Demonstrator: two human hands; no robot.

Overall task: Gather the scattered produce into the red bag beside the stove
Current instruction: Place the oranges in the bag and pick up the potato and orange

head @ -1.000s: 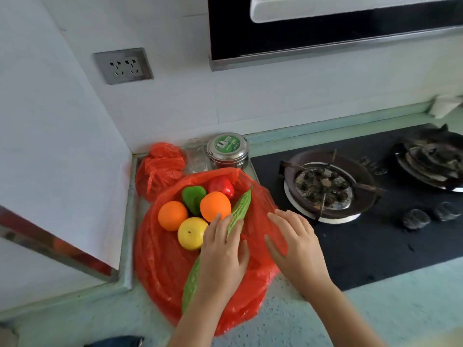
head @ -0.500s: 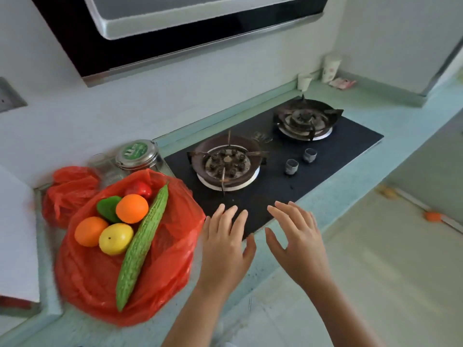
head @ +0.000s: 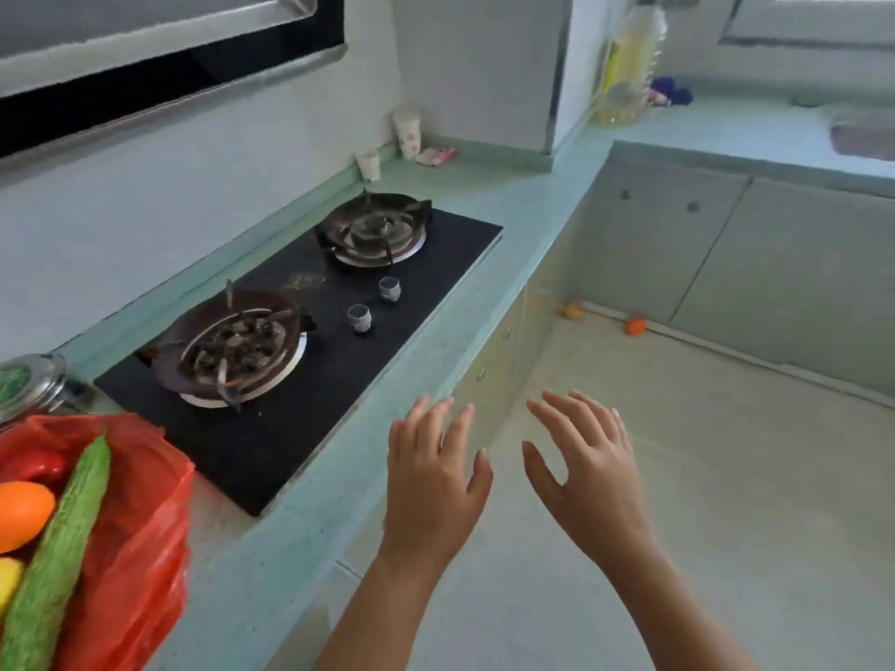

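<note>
One bumpy green gourd (head: 58,549) lies across the crinkled red bag (head: 140,549).

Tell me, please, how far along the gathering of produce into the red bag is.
Done: the red bag holds a bitter gourd, an orange, a red pepper and a yellow fruit. In hand: nothing; the left hand and right hand are open and empty. Left: a small orange fruit and a yellowish fruit lie on the floor by the cabinets.
</note>
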